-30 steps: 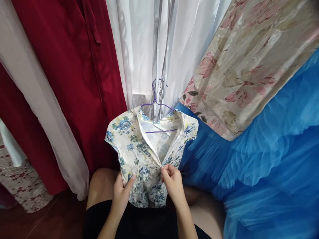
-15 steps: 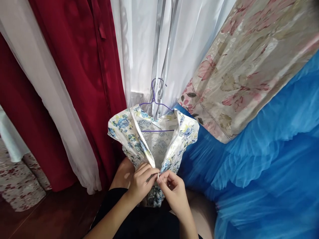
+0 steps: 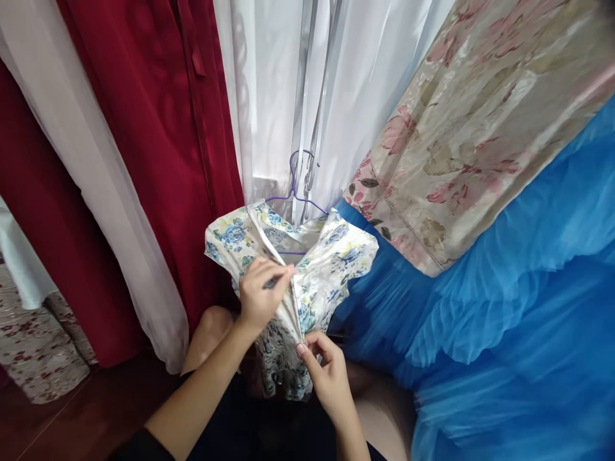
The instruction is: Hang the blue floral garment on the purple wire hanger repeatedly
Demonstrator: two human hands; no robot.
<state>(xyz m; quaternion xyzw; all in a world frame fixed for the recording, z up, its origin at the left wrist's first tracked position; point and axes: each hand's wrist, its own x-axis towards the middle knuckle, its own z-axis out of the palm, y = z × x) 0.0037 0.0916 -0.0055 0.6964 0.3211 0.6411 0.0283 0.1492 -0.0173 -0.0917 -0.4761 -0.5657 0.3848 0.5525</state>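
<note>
Your floral cap-sleeved garment (image 3: 353, 253) hangs on the purple hanger (image 3: 294, 191), spread before and beneath your hands. Your left hand (image 3: 262, 291) pinches its front opening below the neckline; your right hand (image 3: 327, 365) grips the opening lower down.

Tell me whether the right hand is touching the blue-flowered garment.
Touching: the head view shows the right hand pinching the blue-flowered garment between thumb and fingers, low on its front opening.

Blue tulle (image 3: 509, 314) crowding right, floor (image 3: 91, 426) seemingly free
</note>
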